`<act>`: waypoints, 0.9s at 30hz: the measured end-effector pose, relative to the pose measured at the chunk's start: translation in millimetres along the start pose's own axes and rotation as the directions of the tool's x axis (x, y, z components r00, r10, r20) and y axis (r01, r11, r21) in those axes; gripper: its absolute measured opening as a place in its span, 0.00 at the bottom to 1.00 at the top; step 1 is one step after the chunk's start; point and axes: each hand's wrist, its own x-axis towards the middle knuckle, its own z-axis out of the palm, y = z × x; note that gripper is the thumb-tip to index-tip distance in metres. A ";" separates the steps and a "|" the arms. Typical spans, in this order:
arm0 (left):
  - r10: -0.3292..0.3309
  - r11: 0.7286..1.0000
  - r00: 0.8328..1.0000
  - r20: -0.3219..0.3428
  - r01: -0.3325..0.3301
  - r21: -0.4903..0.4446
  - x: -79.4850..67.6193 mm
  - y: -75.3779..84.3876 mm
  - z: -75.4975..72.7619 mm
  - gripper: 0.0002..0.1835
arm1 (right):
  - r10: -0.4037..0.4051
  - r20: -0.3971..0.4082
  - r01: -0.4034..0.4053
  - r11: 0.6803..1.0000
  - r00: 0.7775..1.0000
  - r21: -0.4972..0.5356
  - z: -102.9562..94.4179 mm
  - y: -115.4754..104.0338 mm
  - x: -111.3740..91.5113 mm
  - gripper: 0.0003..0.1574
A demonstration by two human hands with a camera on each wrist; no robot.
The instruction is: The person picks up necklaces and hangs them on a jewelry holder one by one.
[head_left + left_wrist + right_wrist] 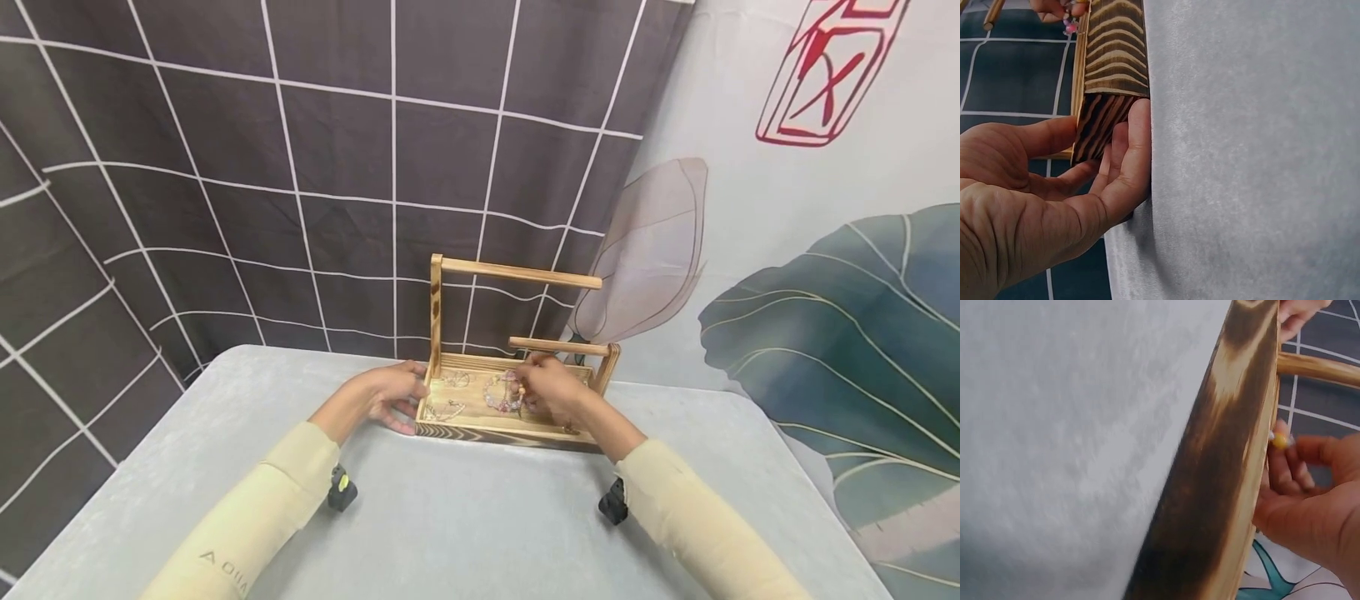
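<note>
A shallow wooden tray (480, 433) with a dark-grained front wall stands on the table. My left hand (393, 393) holds its left end; in the left wrist view the thumb lies at the rim and the fingers curl against the striped end wall (1107, 122). Over the tray's right half, my right hand (553, 385) pinches a beaded bracelet (492, 403) of pink and pale beads. In the right wrist view a yellow bead (1281, 440) shows at the fingertips, while the front wall hides most of the bracelet.
Two thin pieces of jewellery, one nearer the front (445, 411) and one behind (459, 379), lie in the tray's left part. A long wooden bar (521, 273) and a shorter, lower bar (558, 345) rise above the tray. Behind the table (450, 517) hangs a dark checked curtain (337, 142).
</note>
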 end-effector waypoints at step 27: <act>0.013 1.000 1.000 -0.011 -0.013 -0.024 -1.0 -2.9 -0.5 0.38 | -0.143 -0.275 -0.001 0.886 0.951 -0.464 -19.6 57.8 35.7 0.16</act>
